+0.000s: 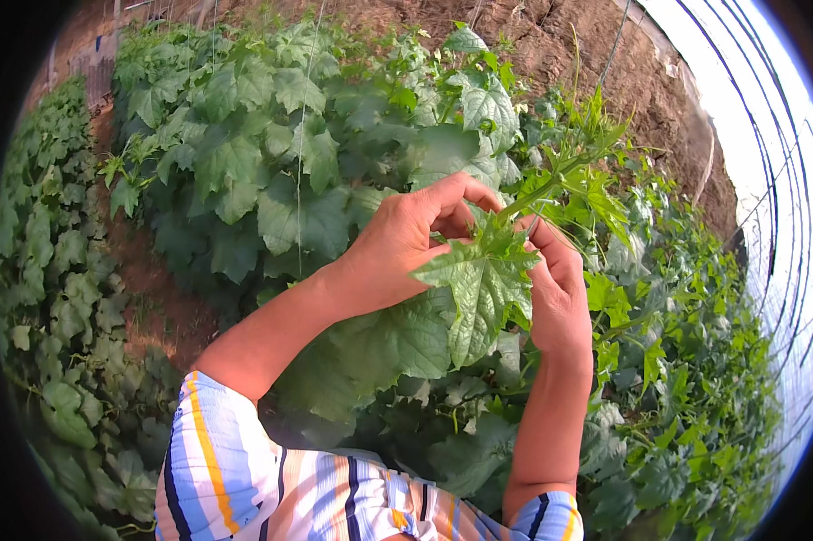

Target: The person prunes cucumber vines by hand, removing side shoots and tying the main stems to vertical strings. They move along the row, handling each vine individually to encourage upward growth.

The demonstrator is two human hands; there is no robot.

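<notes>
A green vine stem [538, 193] with a budding tip and tendrils slants up to the right between my hands. My left hand [423, 233] curls at the stem's lower left side, its fingertips partly behind a lobed leaf [484, 274]. On the stem's other side, my right hand [555, 270] has its thumb and index finger pinched together close under the stem; what lies between those fingertips is too small to make out. Whether the left fingers grip the stem is hidden by leaf and hand. Large broad leaves hang below both hands.
Dense leafy vines [231, 155] surround my arms, with a thin hanging string [301, 169] at the left. A bare soil path [156, 291] runs between rows. Behind rises an earthen wall [656, 101]; curved greenhouse ribs [775, 169] and bright film are at the right.
</notes>
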